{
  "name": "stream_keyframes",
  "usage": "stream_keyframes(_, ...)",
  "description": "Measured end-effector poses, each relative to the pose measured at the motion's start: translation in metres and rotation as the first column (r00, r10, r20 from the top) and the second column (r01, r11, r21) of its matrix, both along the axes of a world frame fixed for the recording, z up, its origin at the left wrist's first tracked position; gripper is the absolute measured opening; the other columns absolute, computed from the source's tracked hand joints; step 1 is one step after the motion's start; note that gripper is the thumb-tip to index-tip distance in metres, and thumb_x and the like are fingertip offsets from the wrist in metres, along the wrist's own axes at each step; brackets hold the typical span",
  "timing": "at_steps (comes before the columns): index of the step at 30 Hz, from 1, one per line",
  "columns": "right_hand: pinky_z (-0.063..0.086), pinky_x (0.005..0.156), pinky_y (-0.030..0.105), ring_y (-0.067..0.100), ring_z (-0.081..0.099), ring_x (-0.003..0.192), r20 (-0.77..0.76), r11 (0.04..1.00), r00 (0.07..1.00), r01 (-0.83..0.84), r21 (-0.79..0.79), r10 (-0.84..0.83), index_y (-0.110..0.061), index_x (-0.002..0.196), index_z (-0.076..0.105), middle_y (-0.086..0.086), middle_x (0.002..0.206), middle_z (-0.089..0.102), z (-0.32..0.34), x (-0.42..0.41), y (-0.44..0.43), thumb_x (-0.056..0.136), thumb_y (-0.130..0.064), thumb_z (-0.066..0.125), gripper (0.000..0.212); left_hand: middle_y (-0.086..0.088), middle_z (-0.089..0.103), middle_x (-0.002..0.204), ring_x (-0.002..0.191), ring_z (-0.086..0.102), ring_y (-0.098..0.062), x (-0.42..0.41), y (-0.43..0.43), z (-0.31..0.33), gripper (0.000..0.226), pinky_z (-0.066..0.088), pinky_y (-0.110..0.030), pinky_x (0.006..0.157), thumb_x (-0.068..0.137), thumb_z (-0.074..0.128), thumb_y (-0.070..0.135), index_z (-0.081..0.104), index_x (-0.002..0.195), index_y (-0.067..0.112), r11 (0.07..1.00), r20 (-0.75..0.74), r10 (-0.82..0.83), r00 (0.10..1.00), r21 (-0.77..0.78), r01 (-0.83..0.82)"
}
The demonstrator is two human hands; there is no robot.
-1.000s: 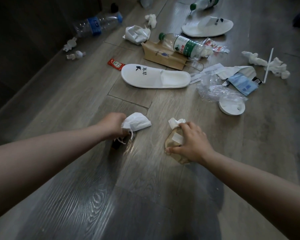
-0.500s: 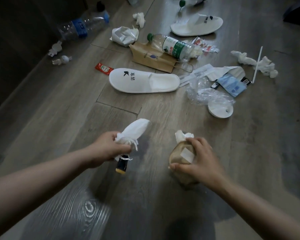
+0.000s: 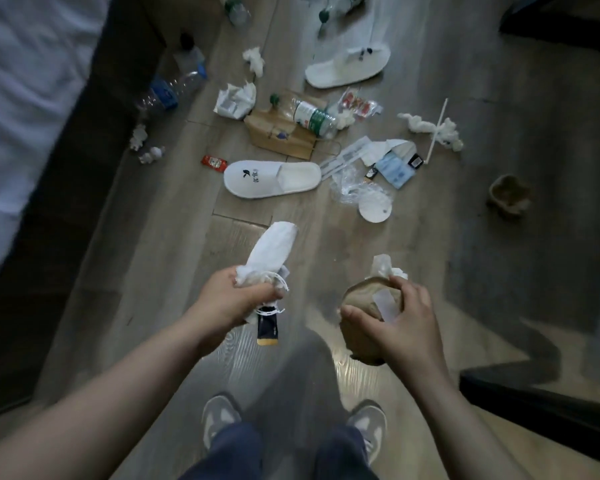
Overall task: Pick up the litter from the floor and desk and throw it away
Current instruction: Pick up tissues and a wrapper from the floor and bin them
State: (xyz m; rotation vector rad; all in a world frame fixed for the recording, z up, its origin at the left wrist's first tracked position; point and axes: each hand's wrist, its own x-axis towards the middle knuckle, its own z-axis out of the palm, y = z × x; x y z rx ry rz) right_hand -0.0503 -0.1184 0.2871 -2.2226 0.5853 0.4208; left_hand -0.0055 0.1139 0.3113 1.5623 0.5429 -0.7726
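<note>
My left hand curls tight round the gathered neck of a soft white cloth pouch, and a glossy dark sachet hangs below it. My right hand, fingers bent, grips a crumpled tan paper wad with tissue poking out. Both are on my side of the slipper. Beyond the slipper lie a flat brown bag and a clear plastic bottle.

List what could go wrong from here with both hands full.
1. The dark packet hangs below the left hand, which grips the white pouch; it may slip out.
2. The tissue pokes loosely from the brown wad in the right hand; it could drop.
3. The slipper lies ahead: a trip hazard.
</note>
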Motion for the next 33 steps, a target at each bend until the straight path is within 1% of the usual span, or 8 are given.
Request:
stream_keyframes(2,0.044,0.101,0.035,0.006,0.042,0.114,0.017,0.999,0.999,0.046,0.006,-0.046,-0.024,0.138,0.044,-0.007,0.131,0.041,0.067,-0.001,-0.007,0.057,-0.053,0.084,0.095,0.011,0.053,0.056,0.045,0.043,-0.003,-0.001,-0.012,0.068,0.011,0.030,-0.015,0.042,0.066,0.073,0.014,0.073,0.073,0.023,0.999,0.023,-0.012,1.000,-0.047,0.013)
stream_keyframes(6,0.044,0.102,0.039,0.015,0.044,0.122,0.060,0.994,0.992,0.111,-0.023,-0.110,-0.024,0.139,0.042,-0.006,0.134,0.039,0.208,0.003,-0.027,0.055,-0.058,0.082,0.099,0.002,0.055,0.072,0.060,0.045,-0.012,0.001,-0.042,0.206,0.034,0.029,-0.022,0.051,0.068,0.072,0.023,0.070,0.101,0.017,0.987,0.057,-0.080,0.995,-0.133,0.087)
stream_keyframes(12,0.045,0.100,0.038,0.014,0.043,0.121,0.218,0.984,0.961,0.179,-0.017,-0.171,-0.026,0.139,0.041,-0.009,0.133,0.037,0.401,-0.003,-0.059,0.053,-0.062,0.080,0.101,0.003,0.063,0.073,0.059,0.057,-0.006,0.002,-0.083,0.385,0.027,0.042,-0.018,0.054,0.073,0.074,0.029,0.066,0.095,0.016,0.969,0.093,-0.099,0.991,-0.219,0.117)
stream_keyframes(16,0.042,0.098,0.031,0.011,0.042,0.121,0.335,0.960,0.904,0.280,0.003,-0.265,-0.025,0.139,0.041,-0.011,0.133,0.036,0.505,-0.024,-0.074,0.057,-0.055,0.082,0.097,-0.005,0.067,0.090,0.082,0.062,-0.016,-0.005,-0.097,0.469,0.050,0.045,-0.034,0.077,0.066,0.077,0.039,0.066,0.105,0.009,0.941,0.143,-0.130,0.981,-0.292,0.168)
stream_keyframes(22,0.044,0.101,0.035,0.009,0.044,0.120,0.466,0.873,0.768,0.488,0.018,-0.439,-0.027,0.140,0.041,-0.014,0.130,0.038,0.589,-0.068,-0.060,0.051,-0.063,0.080,0.104,-0.005,0.066,0.092,0.080,0.060,-0.016,-0.019,-0.101,0.543,0.048,0.047,-0.023,0.058,0.071,0.080,0.036,0.066,0.111,0.014,0.869,0.240,-0.216,0.946,-0.395,0.298)
stream_keyframes(25,0.046,0.101,0.039,0.010,0.043,0.121,0.493,0.807,0.691,0.589,0.039,-0.528,-0.030,0.141,0.038,-0.015,0.132,0.036,0.610,-0.096,-0.037,0.051,-0.066,0.079,0.105,-0.011,0.069,0.096,0.083,0.061,-0.020,-0.021,-0.096,0.561,0.052,0.048,-0.029,0.062,0.063,0.084,0.036,0.068,0.108,0.015,0.829,0.288,-0.289,0.913,-0.401,0.390)
stream_keyframes(28,0.044,0.096,0.031,0.006,0.042,0.116,0.513,0.706,0.582,0.705,0.070,-0.631,-0.029,0.140,0.040,-0.016,0.129,0.035,0.622,-0.130,-0.010,0.055,-0.058,0.082,0.099,-0.018,0.066,0.087,0.067,0.056,-0.022,-0.027,-0.090,0.574,0.057,0.039,-0.030,0.056,0.060,0.083,0.037,0.066,0.105,0.005,0.780,0.333,-0.381,0.862,-0.384,0.494)
stream_keyframes(33,0.045,0.095,0.030,0.007,0.043,0.116,0.502,0.502,0.400,0.861,0.082,-0.767,-0.028,0.140,0.040,-0.016,0.130,0.036,0.638,-0.204,0.021,0.055,-0.059,0.082,0.100,-0.001,0.064,0.072,0.053,0.057,-0.009,-0.066,-0.101,0.593,0.046,0.042,-0.023,0.046,0.061,0.078,0.030,0.067,0.101,0.010,0.661,0.330,-0.570,0.752,-0.360,0.659)
